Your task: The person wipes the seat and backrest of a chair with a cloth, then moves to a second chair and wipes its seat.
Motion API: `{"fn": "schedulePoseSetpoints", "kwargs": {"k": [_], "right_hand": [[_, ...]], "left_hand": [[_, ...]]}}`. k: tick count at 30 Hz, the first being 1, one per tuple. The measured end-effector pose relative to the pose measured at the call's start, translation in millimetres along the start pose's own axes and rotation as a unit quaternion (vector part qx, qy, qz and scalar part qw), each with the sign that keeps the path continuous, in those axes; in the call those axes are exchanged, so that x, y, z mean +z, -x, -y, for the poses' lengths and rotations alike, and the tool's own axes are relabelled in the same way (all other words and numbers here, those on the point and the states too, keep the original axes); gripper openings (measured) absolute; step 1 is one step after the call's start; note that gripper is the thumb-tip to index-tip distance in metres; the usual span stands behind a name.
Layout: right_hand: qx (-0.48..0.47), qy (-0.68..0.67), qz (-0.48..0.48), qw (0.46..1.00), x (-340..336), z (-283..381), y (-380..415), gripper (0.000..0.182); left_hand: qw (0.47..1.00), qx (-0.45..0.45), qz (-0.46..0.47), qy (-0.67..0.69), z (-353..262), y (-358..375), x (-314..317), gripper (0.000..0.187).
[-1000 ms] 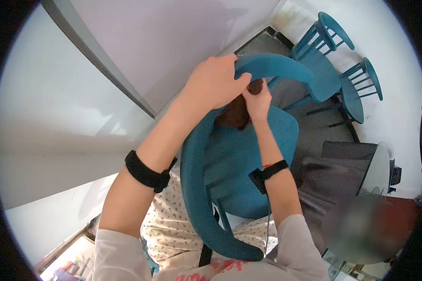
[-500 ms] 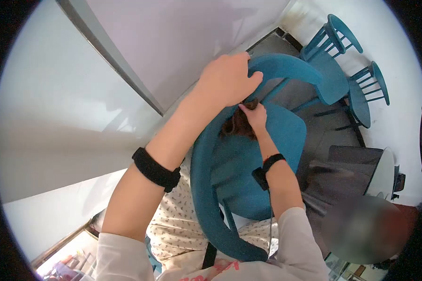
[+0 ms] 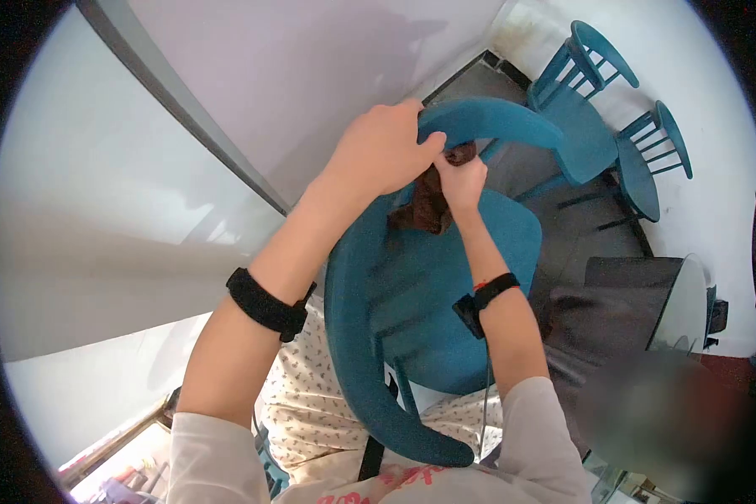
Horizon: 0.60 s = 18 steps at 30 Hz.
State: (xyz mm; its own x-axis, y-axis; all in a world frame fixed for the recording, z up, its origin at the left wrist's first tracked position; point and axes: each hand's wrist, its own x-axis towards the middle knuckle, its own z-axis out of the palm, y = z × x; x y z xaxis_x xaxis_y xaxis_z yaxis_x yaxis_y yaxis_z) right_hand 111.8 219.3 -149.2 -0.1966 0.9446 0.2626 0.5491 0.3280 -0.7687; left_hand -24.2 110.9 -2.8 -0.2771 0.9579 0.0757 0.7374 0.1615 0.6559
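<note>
A blue wooden chair (image 3: 344,319) with a curved back rail is right before me, its seat (image 3: 445,311) seen through the spindles. My left hand (image 3: 385,151) grips the top of that rail, thumb on the inner side and the other fingers mostly hidden behind it. Just beside it, inside the curve, my right hand (image 3: 462,185) is closed on a dark brown cloth (image 3: 428,206). The bunched cloth hangs down past my fingers along the inner side of the chair back, with one end showing above the hand.
Two more blue chairs (image 3: 575,126) (image 3: 638,181) stand by the white wall at upper right. A glossy white panel (image 3: 134,218) is close on my left. At right are a dark draped surface (image 3: 601,319) and a blurred round patch (image 3: 659,420).
My right hand has moved up with the cloth, closer to the back rail and to my left hand. My left hand keeps its hold on the rail. The view has shifted slightly.
</note>
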Motion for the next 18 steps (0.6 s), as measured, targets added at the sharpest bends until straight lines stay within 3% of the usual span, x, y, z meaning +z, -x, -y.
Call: {"fn": "schedulePoseSetpoints", "kwargs": {"k": [7,10,12,13,18], "right_hand": [[0.045,0.032,0.008,0.998,17.8,-29.1,18.8,0.038],[0.081,0.127,0.074,0.986,31.3,-62.2,30.3,0.043],[0.115,0.246,0.137,0.953,32.1,-61.7,42.3,0.049],[0.163,0.232,0.175,0.943,35.2,-61.2,38.3,0.051],[0.148,0.215,0.167,0.951,32.4,-66.8,40.2,0.048]], "left_hand": [[1.000,0.006,-0.014,-0.009,-0.2,1.9,1.1,0.042],[1.000,-0.003,0.013,0.005,-0.8,1.5,0.8,0.043],[0.999,0.020,-0.017,-0.025,1.1,1.9,1.0,0.043],[0.999,0.022,-0.019,-0.029,2.8,-0.6,0.6,0.043],[1.000,0.001,-0.003,-0.008,-1.9,3.6,-1.5,0.046]]}}
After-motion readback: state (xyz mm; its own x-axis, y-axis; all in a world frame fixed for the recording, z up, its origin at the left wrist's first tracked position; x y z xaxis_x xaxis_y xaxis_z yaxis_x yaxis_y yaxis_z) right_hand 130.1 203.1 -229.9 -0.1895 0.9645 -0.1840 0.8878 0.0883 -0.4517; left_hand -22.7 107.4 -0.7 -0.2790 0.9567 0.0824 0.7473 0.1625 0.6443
